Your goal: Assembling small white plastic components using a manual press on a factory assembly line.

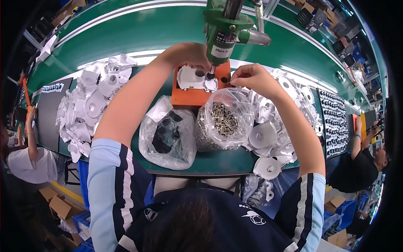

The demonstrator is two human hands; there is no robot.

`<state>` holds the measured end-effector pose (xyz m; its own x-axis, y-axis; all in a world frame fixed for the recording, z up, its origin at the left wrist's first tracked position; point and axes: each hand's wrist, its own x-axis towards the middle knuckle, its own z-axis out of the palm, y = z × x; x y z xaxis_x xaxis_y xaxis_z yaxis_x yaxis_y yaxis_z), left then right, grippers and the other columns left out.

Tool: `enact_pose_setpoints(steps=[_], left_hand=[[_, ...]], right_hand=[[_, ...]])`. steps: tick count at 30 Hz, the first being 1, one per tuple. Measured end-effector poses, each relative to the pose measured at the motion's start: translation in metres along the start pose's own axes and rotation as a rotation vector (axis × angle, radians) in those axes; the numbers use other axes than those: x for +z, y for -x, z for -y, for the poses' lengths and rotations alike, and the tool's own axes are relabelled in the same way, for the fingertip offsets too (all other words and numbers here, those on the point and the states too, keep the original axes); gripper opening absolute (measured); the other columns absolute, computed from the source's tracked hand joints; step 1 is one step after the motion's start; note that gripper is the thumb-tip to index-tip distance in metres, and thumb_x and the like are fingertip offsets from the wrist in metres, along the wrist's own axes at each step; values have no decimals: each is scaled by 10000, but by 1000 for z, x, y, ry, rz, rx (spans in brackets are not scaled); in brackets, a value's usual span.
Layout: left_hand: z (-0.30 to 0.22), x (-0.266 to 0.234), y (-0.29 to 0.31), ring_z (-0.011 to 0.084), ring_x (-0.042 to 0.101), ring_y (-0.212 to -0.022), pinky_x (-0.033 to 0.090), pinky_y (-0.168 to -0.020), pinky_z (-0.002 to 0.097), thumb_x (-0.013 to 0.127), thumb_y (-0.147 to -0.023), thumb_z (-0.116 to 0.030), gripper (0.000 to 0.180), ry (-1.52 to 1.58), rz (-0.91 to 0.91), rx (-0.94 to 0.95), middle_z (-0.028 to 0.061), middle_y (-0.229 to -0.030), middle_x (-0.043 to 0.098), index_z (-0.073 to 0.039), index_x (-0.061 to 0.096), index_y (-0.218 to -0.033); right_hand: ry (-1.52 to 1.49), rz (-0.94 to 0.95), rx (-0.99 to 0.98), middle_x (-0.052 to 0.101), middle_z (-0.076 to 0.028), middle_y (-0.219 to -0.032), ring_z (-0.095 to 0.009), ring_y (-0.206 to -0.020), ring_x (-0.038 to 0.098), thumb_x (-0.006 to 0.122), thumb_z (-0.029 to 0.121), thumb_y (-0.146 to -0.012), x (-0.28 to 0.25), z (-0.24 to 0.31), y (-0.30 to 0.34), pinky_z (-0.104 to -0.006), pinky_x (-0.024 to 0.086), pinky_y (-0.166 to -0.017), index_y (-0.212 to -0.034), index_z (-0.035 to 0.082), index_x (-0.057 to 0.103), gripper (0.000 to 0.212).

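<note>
— Two clear bags sit nearest, on the near edge of the green bench (168, 29): the left bag (168, 134) holds dark plastic parts, the right bag (224, 119) is full of metal screws.

— And beyond them?

— One orange fixture block (189, 95), with one white moulded housing (194, 79) seated on top. A green powered screwdriver (226, 29) hangs down over it, its bit touching the housing's right end.

— The hands?

— The right hand (252, 77) is pinched shut at the fingertips beside the block's right edge; whatever it pinches is too small to make out. The left hand (189, 54) rests at the far side of the housing, partly hidden behind the screwdriver, so I cannot tell its grip.

— What crowds the work?

— Two heaps of white moulded parts: one heap on the left (90, 105), one on the right (281, 126), the latter pressing against the screw bag. Both forearms cross above the bags.

— Anything further out?

— One dark tray of small parts (333, 122) at far right, one dark mat (47, 113) at left. Two other people sit at the edges, one on the left (29, 155), one on the right (361, 164).
</note>
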<state>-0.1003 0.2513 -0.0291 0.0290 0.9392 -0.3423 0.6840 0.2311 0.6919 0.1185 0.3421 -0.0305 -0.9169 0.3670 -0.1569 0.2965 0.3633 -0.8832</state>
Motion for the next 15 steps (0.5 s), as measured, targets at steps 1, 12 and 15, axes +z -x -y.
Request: enact_pose_setpoints(steps=[1, 12, 15], left_hand=[[-2, -2, -1, 80, 420, -458, 346, -436, 257, 712, -656, -169, 167, -18, 52, 0, -29, -530, 471, -95, 565, -681], [12, 0, -25, 65, 383, -445, 325, -407, 209, 694, -709, -183, 172, 78, 165, -82, -50, -527, 429, -116, 542, -663], [8, 1, -22, 62, 375, -445, 319, -405, 210, 695, -712, -173, 170, 92, 183, -49, -48, -525, 419, -109, 539, -688]], right_hand=[[-9, 15, 10, 592, -5, -679, -43, -587, 490, 679, 114, -753, -1, -1, -2, -196, 361, -500, -815, -10, 641, 144], [-66, 47, 54, 549, 3, -617, -32, -490, 428, 674, 38, -765, 1, 3, -20, -184, 288, -418, -769, -2, 621, 67], [-74, 64, 45, 557, -2, -625, -29, -484, 422, 672, 32, -768, 0, 0, -25, -186, 286, -413, -776, -6, 622, 62]])
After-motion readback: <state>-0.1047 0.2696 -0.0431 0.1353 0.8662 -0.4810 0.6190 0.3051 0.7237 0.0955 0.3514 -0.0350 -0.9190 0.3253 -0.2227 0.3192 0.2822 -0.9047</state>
